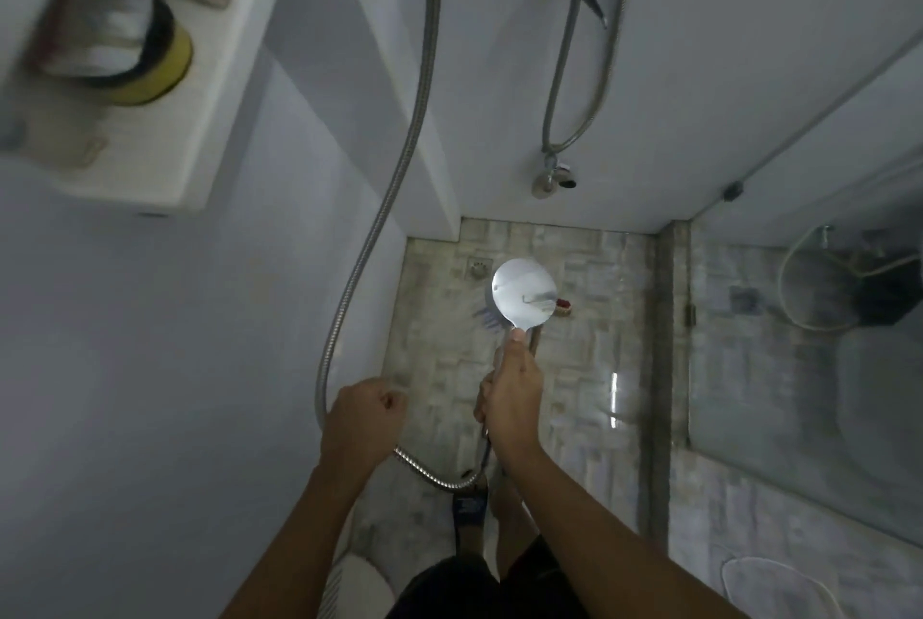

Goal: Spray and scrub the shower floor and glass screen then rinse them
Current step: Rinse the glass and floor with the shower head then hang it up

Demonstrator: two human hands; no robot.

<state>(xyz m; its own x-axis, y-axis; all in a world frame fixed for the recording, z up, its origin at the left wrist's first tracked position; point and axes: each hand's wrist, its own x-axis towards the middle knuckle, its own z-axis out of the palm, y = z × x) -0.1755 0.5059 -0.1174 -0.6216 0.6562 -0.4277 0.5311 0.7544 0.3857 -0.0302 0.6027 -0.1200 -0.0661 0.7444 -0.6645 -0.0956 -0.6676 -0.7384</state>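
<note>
Wall shelf (200, 84): white; was mounted high up, to the left of the left hand (367, 413).
Yellow-and-black item (160, 64): stood on the wall shelf; blurred, type not identifiable.
Wall tap (552, 179): was fixed to the far wall, beyond the right hand (514, 384).
Looped hose (559, 84): hung directly above the wall tap.
White oval item (779, 588): lay low, to the right of the right hand.

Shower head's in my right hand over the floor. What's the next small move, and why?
Probably sweep the shower head slowly across the floor toward the drain. The right hand grips its handle with the face pointing down, the left hand holds the hose, and the brush lies on the tiles, so rinsing looks due.
</note>
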